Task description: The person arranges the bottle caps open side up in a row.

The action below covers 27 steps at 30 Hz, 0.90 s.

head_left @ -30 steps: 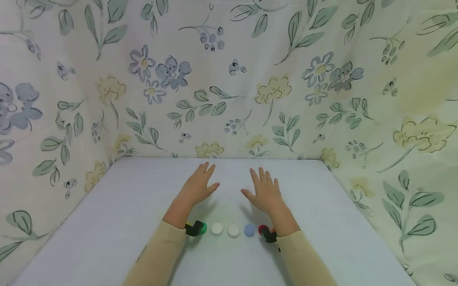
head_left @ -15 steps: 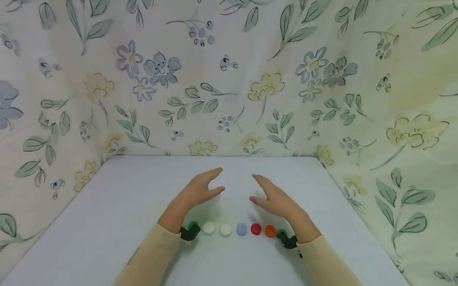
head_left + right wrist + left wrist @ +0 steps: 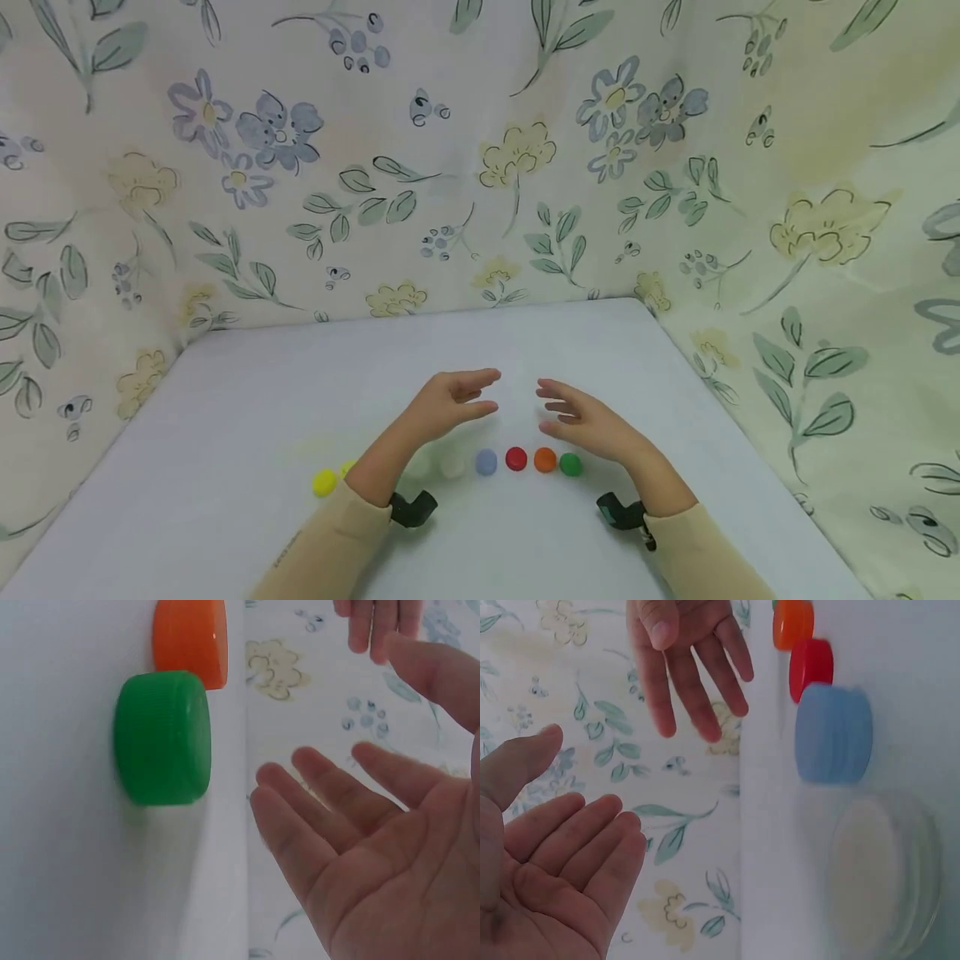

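Both hands hover above a row of bottle caps, palms facing each other, holding nothing. The left hand (image 3: 450, 404) has its fingers pointing right, thumb apart from them. Facing it, the right hand (image 3: 585, 417) has loosely bent fingers and a spread thumb. Between and below them lie a blue cap (image 3: 486, 462), a red cap (image 3: 516, 458), an orange cap (image 3: 545, 460) and a green cap (image 3: 571, 465). A whitish cap (image 3: 452, 462) lies under the left hand. Yellow caps, one a yellow cap (image 3: 325, 482), sit left of the left forearm, which hides part of the row.
The caps stand on a white table (image 3: 247, 392). A floral cloth (image 3: 450, 167) hangs behind and at both sides. Black wrist-camera mounts, such as the left mount (image 3: 413, 508), stick out from the wrists near the tabletop.
The hands have turned from palms down to palms facing each other, and the fingertips have come closer together. The head view has shifted right and tilted, uncovering yellow caps and the green cap.
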Tool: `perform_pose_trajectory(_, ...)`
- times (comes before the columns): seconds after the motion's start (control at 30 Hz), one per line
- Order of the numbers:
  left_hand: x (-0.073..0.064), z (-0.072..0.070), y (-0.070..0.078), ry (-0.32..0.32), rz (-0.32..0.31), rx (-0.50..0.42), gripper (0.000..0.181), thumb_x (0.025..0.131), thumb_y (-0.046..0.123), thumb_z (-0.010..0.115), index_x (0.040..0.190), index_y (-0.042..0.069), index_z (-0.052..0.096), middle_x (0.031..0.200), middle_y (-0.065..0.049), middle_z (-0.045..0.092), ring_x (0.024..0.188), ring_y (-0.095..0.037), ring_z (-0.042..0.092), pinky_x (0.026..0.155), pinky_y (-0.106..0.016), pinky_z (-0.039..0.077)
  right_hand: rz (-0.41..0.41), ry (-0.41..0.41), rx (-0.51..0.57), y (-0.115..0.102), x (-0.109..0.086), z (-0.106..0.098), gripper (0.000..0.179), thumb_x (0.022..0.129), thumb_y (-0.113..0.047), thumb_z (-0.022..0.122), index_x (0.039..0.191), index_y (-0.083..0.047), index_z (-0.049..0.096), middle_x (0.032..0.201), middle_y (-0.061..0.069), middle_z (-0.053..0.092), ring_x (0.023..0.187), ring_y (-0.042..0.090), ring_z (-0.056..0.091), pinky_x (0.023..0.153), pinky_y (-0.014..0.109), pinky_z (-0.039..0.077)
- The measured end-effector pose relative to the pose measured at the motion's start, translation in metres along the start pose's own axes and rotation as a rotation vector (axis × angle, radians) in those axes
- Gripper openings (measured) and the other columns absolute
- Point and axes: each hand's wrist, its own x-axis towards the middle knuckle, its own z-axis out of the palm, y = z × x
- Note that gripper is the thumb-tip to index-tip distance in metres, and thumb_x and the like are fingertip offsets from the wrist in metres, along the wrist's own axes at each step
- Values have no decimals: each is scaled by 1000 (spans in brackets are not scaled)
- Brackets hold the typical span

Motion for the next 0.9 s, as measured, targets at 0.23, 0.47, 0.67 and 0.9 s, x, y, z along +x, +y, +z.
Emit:
perform_pose_trajectory(0.23,16,38,6,-54,-71,-40,53,93,23,78,143,16,63,140,1,64,133,-31,56,104,-40,48,-14,-31,52,4,-22,-11,71,97,-17,72,159,-13,38,155,15,46,140,41,45,111,54,39)
perform_pose_trajectory(0.47,31,72,8,-137,-117,69,48,94,21,76,140,12,65,133,2,68,127,-25,61,101,-41,52,7,-49,117,17,-37,-17,82,92,-12,78,159,-6,33,150,18,50,139,42,46,110,50,42)
perform_pose_trajectory(0.67,31,90,4,-161,-81,137,46,90,18,80,134,8,69,128,-3,70,107,-19,66,84,-34,55,-17,-64,137,21,-39,-16,84,89,-6,79,159,-2,32,144,19,53,135,41,50,110,48,42)
perform_pose_trajectory(0.9,30,108,2,-150,-16,177,40,88,13,81,127,4,72,120,-4,72,104,-17,64,87,-30,53,5,-42,101,23,-44,-12,68,86,0,79,145,5,46,123,21,61,113,34,62,97,40,53)
